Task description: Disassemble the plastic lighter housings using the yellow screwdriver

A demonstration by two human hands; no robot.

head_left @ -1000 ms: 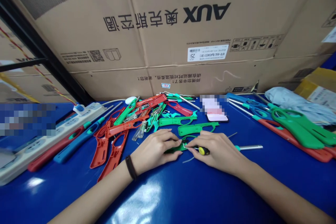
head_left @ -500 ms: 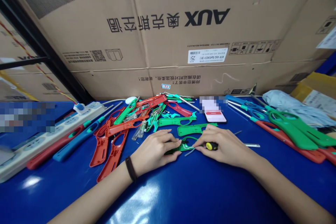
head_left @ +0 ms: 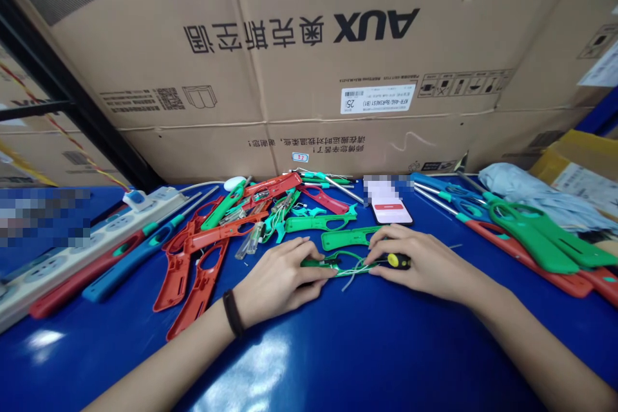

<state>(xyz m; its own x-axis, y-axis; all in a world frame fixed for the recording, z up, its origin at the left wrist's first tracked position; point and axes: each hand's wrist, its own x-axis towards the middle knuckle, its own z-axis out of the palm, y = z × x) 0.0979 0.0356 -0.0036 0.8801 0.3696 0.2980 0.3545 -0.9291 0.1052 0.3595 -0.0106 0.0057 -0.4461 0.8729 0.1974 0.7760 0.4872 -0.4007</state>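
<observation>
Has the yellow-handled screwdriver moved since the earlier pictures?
Yes: the yellow-handled screwdriver has shifted rightward in the right hand, from left of the phone to just right of it.

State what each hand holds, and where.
Left hand holds a green plastic lighter housing at its left end; right hand grips a yellow-and-black screwdriver by its handle.
</observation>
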